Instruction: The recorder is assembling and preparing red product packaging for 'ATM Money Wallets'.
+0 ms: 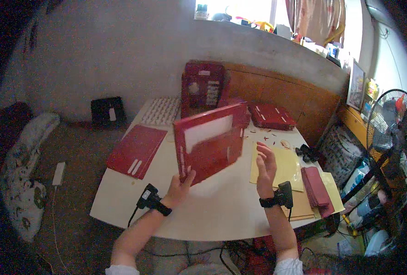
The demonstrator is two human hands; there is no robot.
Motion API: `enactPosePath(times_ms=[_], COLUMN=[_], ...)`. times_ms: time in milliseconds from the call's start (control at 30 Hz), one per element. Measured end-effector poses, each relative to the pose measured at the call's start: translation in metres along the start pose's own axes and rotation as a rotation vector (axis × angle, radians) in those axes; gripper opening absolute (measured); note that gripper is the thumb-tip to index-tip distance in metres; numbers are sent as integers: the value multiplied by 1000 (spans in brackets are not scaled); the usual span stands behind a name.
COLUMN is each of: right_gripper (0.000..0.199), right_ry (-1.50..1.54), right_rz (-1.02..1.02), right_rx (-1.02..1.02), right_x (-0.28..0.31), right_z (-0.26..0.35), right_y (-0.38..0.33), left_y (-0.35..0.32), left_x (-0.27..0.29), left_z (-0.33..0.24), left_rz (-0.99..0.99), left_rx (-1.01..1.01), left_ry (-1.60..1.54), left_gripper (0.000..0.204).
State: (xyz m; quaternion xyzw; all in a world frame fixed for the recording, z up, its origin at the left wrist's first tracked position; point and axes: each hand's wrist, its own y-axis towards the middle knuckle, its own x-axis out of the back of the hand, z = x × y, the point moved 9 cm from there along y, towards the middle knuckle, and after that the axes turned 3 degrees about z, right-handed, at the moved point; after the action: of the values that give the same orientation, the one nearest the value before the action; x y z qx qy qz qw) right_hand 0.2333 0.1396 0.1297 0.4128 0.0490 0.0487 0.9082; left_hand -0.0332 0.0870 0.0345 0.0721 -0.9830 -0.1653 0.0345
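Note:
My left hand (181, 185) grips the lower left corner of a red cardboard box (210, 141) with a pale window panel, held up and tilted above the white table (212, 215). The box looks blurred. My right hand (265, 168) is raised just right of the box, fingers apart, holding nothing and not touching it. Both wrists wear black bands with small devices.
A flat red card sheet (136, 150) lies at the left of the table. A stack of red boxes (202, 87) and a flat red box (272, 116) stand at the back. Yellow sheets (286, 167) and dark red folded pieces (317, 185) lie at the right. A fan (394, 123) stands far right.

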Motion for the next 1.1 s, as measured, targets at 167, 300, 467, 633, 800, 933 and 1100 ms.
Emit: enactPosePath(times_ms=[167, 300, 467, 633, 800, 933, 1100], right_gripper=[40, 44, 42, 38, 34, 38, 41], right_ry=[-370, -133, -119, -240, -520, 109, 312], right_rz=[3, 77, 237, 411, 403, 457, 422], right_rx=[-132, -293, -580, -772, -449, -664, -853], right_x=[-2, 7, 5, -4, -9, -37, -59], right_z=[-27, -73, -111, -121, -104, -108, -106], right_y=[-1, -7, -22, -38, -28, -45, -55], left_y=[-9, -13, 7, 5, 5, 5, 8], left_x=[-9, -27, 6, 25, -21, -21, -12], left_z=[-24, -45, -8, -33, -25, -23, -6], left_rz=[-1, 94, 5, -302, 242, 279, 380], left_rx=[206, 281, 222, -211, -302, -290, -178], left_ry=[-107, -256, 59, 898, 1189, 1340, 1330], left_gripper=[24, 44, 55, 70, 80, 83, 88])
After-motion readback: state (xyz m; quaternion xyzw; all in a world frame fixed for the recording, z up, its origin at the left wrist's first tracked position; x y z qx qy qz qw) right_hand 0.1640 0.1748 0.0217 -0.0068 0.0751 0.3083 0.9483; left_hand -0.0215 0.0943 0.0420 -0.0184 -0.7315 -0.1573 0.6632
